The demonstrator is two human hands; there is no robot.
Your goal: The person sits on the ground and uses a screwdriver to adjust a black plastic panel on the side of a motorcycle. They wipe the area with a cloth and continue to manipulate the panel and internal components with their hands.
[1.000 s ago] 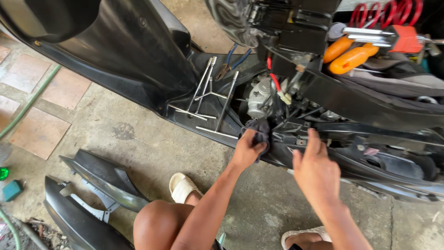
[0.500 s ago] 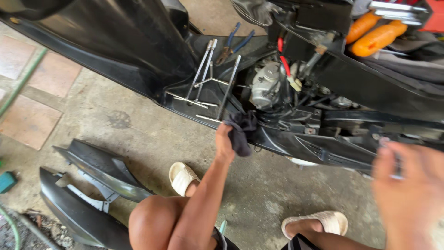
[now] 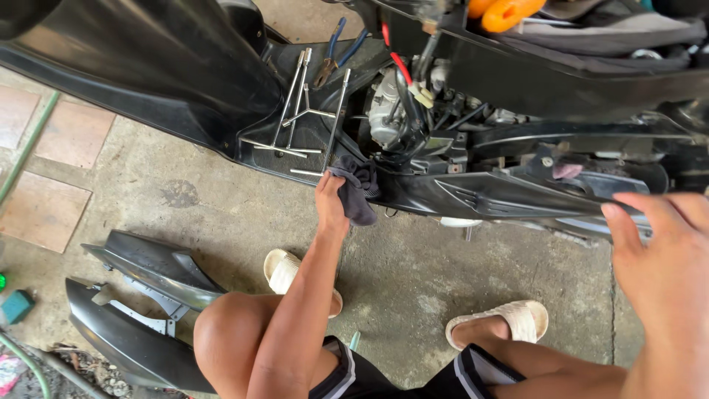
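Your left hand (image 3: 330, 198) grips a dark grey rag (image 3: 357, 191), fingers curled tight around its upper end, at the lower edge of the scooter's black side panel (image 3: 487, 193), just below the exposed engine (image 3: 384, 111). The rag hangs limp from your fist: its long axis runs roughly upright, bunched top near the footboard's rear edge and loose tail pointing down toward the concrete floor (image 3: 221, 214). A second ago this hand was pressed higher, against the engine bay; it has since dropped a little and the cloth has come off the metal, so the wiping contact looks broken for now.

Your right hand (image 3: 665, 258) has changed more. Earlier it rested on the side panel next to the left; half a second ago it was swinging away; now it sits close to the camera at the right edge of the view, fingers spread loosely and holding nothing, well apart from the rag. That leaves the cloth in one hand only.

On the footboard (image 3: 295, 159), several long T-handle wrenches (image 3: 306, 111) lie crossed, with blue-handled pliers (image 3: 336, 55) at its upper edge. Removed black fairing panels (image 3: 140, 295) lie on the floor near your left knee, beside a pale sandal (image 3: 284, 270).
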